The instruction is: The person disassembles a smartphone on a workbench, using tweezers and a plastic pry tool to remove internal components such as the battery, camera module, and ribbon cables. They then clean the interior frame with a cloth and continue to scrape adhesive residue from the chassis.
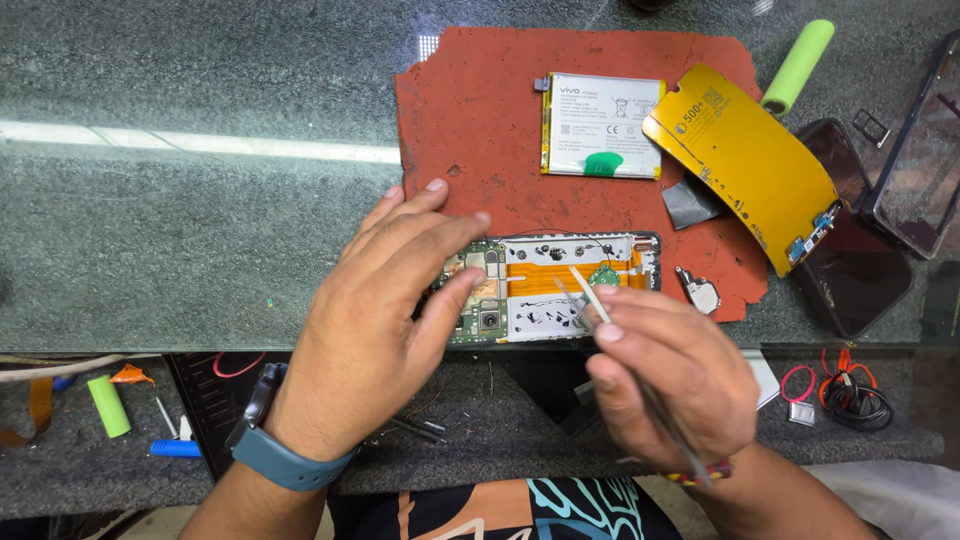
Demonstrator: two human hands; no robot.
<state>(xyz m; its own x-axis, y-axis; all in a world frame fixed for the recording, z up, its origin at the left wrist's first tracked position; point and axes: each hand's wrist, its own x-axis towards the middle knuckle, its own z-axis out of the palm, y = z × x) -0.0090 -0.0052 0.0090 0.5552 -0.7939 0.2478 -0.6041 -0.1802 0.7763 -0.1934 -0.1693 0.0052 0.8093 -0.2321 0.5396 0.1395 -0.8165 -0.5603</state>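
I work on an open phone with tweezers.

My left hand [385, 315] rests its fingers on the left end of the open phone [550, 288], not gripping it. My right hand [675, 375] pinches the tweezers [590, 293], tips over the phone's middle. The phone lies on the near edge of the red mat [470, 120]. A battery [600, 125] lies farther away.

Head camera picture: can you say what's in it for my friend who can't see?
A person's left hand steadies an opened phone on a red mat while the right hand points tweezers into it. A white battery and a yellow curved back panel lie farther back on the mat.
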